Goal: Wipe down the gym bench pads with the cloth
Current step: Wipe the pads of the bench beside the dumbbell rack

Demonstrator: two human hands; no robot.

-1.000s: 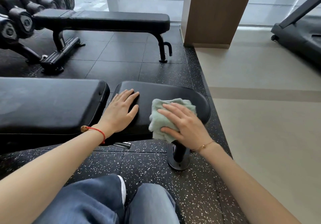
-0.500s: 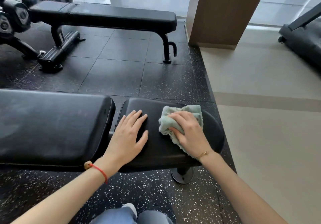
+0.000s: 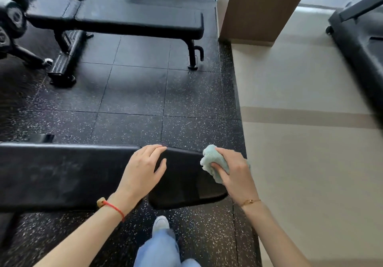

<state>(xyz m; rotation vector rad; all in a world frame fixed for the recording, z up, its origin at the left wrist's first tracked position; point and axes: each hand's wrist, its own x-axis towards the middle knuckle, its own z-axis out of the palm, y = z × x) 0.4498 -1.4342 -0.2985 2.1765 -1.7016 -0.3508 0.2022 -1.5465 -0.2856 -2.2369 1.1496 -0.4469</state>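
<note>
Right hand (image 3: pixel 234 173) clenched around the bunched green cloth (image 3: pixel 211 162), now at the far right end of the short seat pad (image 3: pixel 186 181), further right and nearer the rim than half a second ago, when it sat flatter near the pad's middle. Cloth bulging out left of the grip, touching the pad's far corner. Left hand (image 3: pixel 143 171) released, fingers spread flat across the gap between the long back pad (image 3: pixel 62 175) and the seat pad, fingertips now at the far edge rather than mid-pad. Beyond the grip, a second bench (image 3: pixel 134 21) on the speckled floor (image 3: pixel 134 101). Below, a white shoe (image 3: pixel 161 222).
</note>
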